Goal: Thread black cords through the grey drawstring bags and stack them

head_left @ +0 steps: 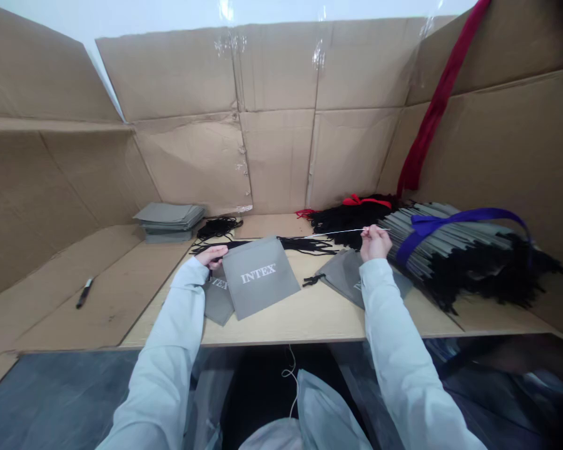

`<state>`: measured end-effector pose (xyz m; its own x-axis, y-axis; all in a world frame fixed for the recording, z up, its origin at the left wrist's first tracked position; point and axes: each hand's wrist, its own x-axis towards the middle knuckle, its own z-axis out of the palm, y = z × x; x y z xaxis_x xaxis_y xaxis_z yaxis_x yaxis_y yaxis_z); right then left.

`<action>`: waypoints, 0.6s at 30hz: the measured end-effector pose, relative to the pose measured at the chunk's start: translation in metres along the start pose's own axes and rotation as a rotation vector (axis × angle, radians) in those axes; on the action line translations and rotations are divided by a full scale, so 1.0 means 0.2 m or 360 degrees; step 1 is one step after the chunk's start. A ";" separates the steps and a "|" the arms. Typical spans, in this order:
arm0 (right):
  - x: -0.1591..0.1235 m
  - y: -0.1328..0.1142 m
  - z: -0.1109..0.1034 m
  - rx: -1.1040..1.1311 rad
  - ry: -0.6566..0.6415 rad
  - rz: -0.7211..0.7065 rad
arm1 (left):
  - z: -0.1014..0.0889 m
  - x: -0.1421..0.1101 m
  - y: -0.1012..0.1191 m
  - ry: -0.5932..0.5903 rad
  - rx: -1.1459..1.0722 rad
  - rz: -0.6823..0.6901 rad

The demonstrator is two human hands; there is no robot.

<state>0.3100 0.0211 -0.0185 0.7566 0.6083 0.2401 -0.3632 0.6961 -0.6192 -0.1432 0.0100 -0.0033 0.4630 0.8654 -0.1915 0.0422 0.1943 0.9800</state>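
The marker (pixel 84 294) lies left of the grey stack (pixel 169 222). The left hand (pixel 213 256) pinches the upper left corner of the INTEX pouch (pixel 261 278), above the table; this pouch partly covers another pouch (pixel 218 300). The right hand (pixel 376 242) pinches a thin rod (pixel 340 232); where its left end goes is hard to see. The right forearm hides part of the drawstring pouches (pixel 342 278). The tied bundle (pixel 455 244) is beside them.

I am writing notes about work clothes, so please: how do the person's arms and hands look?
The left sleeve and right sleeve are long, pale blue and wrinkled, ending near the wrists. The left hand and right hand wear no gloves.
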 end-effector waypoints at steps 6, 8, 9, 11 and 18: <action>-0.13 0.06 0.07 -0.0219 -0.0112 0.0311 | -0.01 0.03 -0.02 -0.0047 -0.0088 0.0036; -0.17 0.09 0.08 -0.0285 -0.0147 0.0545 | -0.02 0.04 -0.02 -0.0034 -0.0131 0.0043; -0.19 0.11 0.08 -0.0308 -0.0160 0.0645 | -0.02 0.04 -0.02 -0.0034 -0.0150 0.0045; -0.22 0.14 0.09 -0.0348 -0.0173 0.0784 | -0.03 0.05 -0.03 -0.0040 -0.0183 0.0060; -0.29 0.21 0.13 -0.0481 -0.0186 0.1000 | -0.02 0.07 -0.02 -0.0068 -0.0243 0.0176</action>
<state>0.2366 0.0241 -0.0393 0.3834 0.9091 -0.1629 -0.5324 0.0735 -0.8433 -0.1400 0.0226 -0.0100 0.4950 0.8655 -0.0773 -0.1443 0.1696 0.9749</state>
